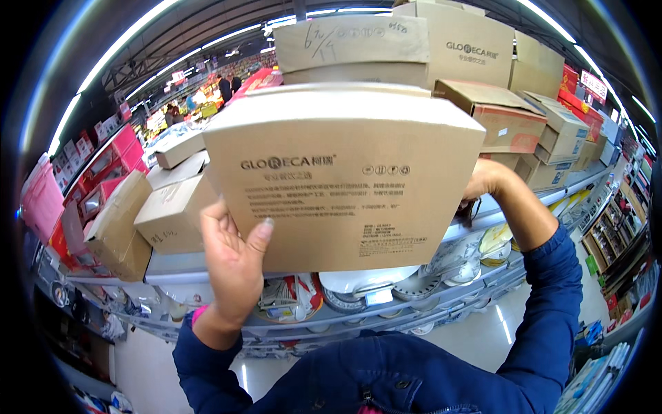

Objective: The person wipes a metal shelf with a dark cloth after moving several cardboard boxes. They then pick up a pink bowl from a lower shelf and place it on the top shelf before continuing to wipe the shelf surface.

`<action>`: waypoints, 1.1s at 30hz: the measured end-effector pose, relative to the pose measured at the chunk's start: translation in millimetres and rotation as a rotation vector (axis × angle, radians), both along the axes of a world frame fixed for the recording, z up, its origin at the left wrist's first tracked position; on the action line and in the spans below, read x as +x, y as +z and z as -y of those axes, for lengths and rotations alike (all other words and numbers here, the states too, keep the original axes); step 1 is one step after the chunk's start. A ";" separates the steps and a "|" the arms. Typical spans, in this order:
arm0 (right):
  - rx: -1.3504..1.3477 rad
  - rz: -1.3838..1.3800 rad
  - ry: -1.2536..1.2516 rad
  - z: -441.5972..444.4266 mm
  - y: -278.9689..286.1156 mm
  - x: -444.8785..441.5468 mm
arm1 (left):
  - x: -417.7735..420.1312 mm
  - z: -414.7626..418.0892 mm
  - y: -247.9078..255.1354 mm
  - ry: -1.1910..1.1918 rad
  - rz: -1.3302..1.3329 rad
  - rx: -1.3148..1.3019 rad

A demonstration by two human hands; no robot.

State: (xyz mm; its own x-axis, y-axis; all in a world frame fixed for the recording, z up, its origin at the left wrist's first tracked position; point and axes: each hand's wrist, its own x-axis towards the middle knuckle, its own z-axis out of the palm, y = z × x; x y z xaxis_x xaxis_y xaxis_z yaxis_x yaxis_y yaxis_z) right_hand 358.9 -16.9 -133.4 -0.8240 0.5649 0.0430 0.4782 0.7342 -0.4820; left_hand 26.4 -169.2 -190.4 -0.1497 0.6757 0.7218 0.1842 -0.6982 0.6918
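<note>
A large brown cardboard box (331, 207) with printed writing and handling symbols on its front fills the middle of the view, above the front edge of a shelf. My left hand (232, 253) grips its lower left edge, the thumb lying on the front face and the fingers around the side. At the right side, my right hand (478, 178) is bent inward against the box, with most of its fingers hidden behind it. Something small and dark (467, 212) shows just below that hand; what it is cannot be made out.
More cardboard boxes (470, 52) are stacked behind, with others (509, 127) to the right and a tilted carton (121, 227) on the left. Below, a grey shelf (465, 295) carries plates (362, 279) and other tableware. Another goods rack (620, 227) stands far right.
</note>
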 end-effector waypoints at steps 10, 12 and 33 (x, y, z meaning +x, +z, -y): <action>0.016 -0.198 -0.093 -7.7 -24.2 9.4 | 4.8 -9.5 -16.8 0.000 0.021 -0.032; 0.111 -0.292 -0.127 -5.3 -36.2 14.8 | 5.9 -8.0 -18.9 -0.016 0.035 -0.059; 0.762 -0.418 -0.480 47.6 142.5 40.5 | 61.7 -45.3 -42.9 -0.149 -0.004 0.111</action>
